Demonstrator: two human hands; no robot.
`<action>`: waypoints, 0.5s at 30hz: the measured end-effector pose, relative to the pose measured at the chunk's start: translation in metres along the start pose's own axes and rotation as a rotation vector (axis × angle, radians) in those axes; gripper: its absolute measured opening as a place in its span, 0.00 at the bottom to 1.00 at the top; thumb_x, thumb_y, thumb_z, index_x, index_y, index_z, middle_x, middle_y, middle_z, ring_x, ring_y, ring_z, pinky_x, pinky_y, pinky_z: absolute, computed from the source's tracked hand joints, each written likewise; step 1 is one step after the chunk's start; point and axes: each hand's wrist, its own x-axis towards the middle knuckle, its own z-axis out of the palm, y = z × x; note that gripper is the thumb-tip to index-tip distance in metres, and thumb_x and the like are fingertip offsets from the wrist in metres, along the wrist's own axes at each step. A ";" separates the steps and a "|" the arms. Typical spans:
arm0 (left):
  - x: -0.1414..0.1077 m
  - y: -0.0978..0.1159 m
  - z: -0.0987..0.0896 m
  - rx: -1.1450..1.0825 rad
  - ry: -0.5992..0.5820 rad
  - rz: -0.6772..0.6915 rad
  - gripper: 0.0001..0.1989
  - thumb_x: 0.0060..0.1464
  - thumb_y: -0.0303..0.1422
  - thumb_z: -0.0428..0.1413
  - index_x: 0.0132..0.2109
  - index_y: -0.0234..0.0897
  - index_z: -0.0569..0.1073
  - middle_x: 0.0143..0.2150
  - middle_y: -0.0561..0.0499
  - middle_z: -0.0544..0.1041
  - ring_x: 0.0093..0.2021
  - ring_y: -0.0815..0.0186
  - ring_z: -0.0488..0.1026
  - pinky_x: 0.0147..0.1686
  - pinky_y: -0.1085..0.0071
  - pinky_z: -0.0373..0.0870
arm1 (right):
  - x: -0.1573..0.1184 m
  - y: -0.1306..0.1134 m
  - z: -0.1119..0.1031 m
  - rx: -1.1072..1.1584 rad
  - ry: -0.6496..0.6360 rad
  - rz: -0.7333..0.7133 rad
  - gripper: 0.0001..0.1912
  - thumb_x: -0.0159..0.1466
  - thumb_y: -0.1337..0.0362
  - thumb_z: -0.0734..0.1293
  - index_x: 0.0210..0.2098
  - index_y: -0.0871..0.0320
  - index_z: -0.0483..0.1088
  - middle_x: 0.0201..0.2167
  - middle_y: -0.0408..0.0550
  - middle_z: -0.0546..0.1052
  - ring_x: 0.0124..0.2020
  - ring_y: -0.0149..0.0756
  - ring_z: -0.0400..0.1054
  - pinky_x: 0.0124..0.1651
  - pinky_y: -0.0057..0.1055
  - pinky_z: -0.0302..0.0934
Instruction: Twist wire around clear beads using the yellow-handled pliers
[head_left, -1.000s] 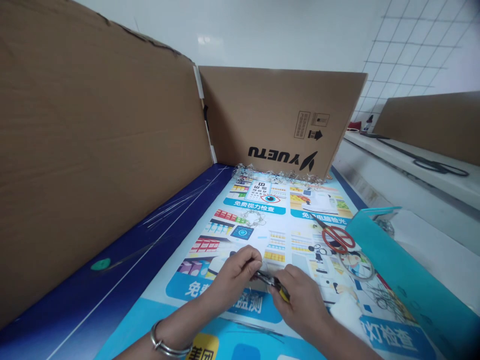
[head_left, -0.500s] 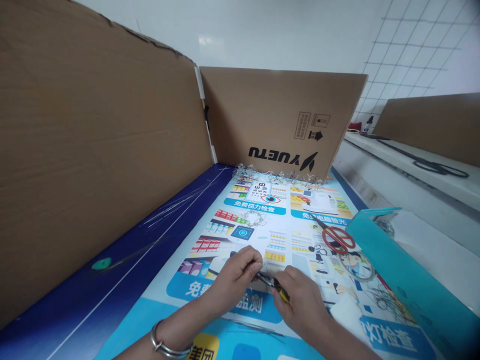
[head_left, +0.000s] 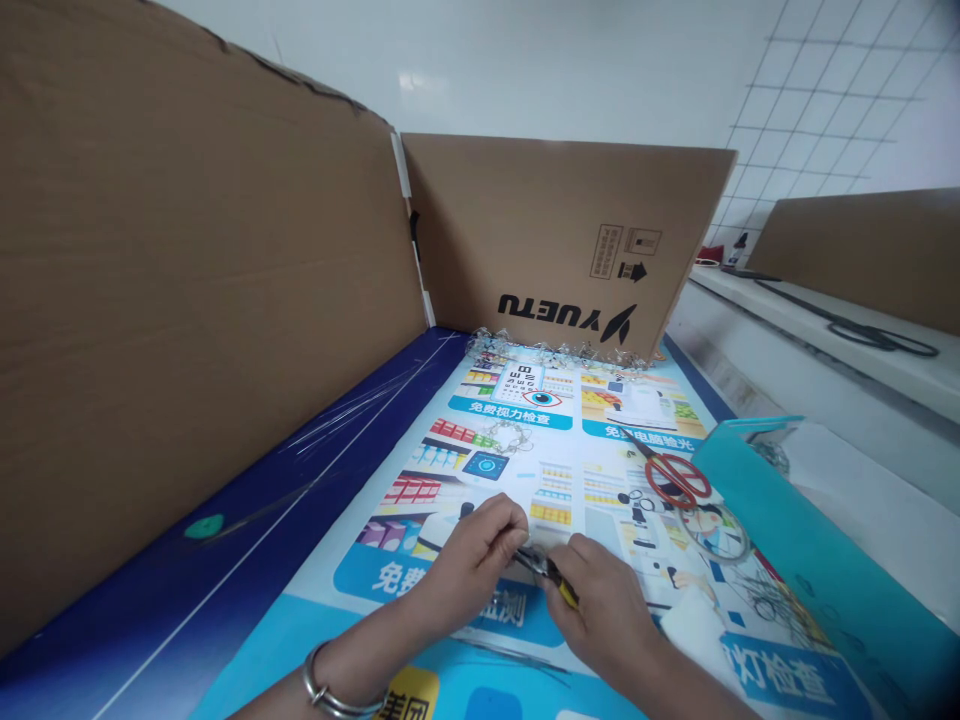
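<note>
Now | right hand holds yellow-handled pliers | left hand at their tip

Your left hand and right hand are hiding most of the pliers, so their jaws are staying out of clear sight, and anything they are pinching is too small to tell. Your left forearm and right forearm are running off the near edge. The teal folder is getting cut off at right, and the small bottle at far right is showing no readable label.
</note>
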 end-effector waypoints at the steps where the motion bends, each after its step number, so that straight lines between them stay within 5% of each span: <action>1: 0.000 0.000 0.000 0.002 0.001 -0.001 0.09 0.59 0.30 0.44 0.30 0.37 0.62 0.29 0.54 0.64 0.31 0.68 0.61 0.31 0.73 0.57 | 0.000 0.000 0.000 -0.002 -0.001 0.002 0.04 0.60 0.64 0.59 0.33 0.55 0.65 0.32 0.46 0.67 0.33 0.35 0.62 0.31 0.28 0.50; 15: 0.000 0.001 0.004 0.036 0.074 0.000 0.07 0.57 0.27 0.45 0.31 0.36 0.63 0.28 0.54 0.64 0.30 0.68 0.61 0.30 0.73 0.57 | 0.002 0.001 -0.001 0.004 -0.008 0.017 0.04 0.60 0.63 0.59 0.33 0.55 0.64 0.32 0.46 0.67 0.34 0.36 0.61 0.33 0.29 0.50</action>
